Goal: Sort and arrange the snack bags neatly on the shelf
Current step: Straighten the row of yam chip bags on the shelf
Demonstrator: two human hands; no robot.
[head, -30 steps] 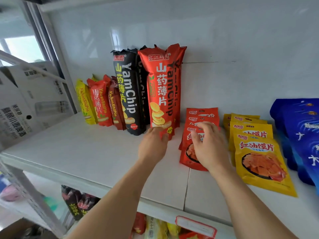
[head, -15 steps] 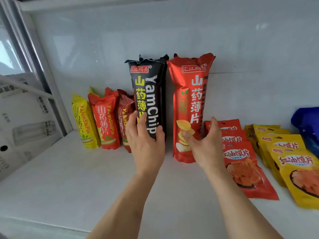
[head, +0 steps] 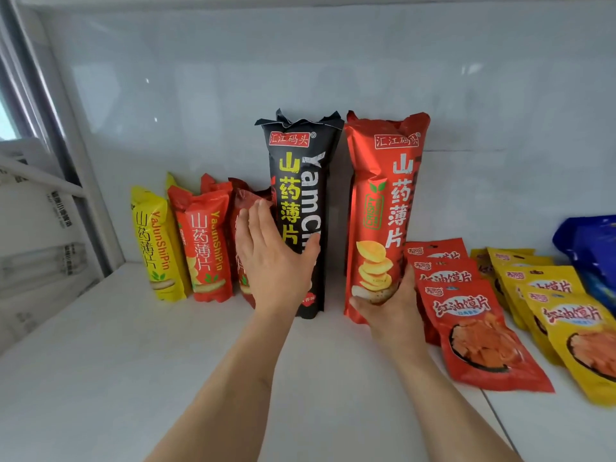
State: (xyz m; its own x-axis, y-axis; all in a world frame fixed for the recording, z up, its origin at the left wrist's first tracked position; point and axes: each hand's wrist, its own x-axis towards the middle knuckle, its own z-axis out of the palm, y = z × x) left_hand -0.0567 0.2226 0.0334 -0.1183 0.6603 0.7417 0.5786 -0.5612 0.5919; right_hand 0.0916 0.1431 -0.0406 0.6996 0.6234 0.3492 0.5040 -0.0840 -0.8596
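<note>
A tall black YamChip bag [head: 301,181] and a tall red yam-chip bag [head: 383,195] stand upright side by side against the back wall. My left hand [head: 271,261] lies with straight fingers against the black bag's left front, the thumb across its face. My right hand [head: 388,305] grips the red bag near its base. Left of them stand a small yellow bag [head: 155,245], a small red bag [head: 206,248] and a dark red bag [head: 243,201], partly hidden by my left hand.
Flat red pouches [head: 473,325] overlap in a row right of the tall red bag, with yellow pouches [head: 566,315] beyond and a blue bag [head: 590,248] at the far right. A cardboard box [head: 40,235] leans at the left. The white shelf [head: 133,361] stretches forward.
The view has moved closer. My left hand has slid left and flattened on the black bag. My right hand has dropped lower and closed round the red bag's base.
</note>
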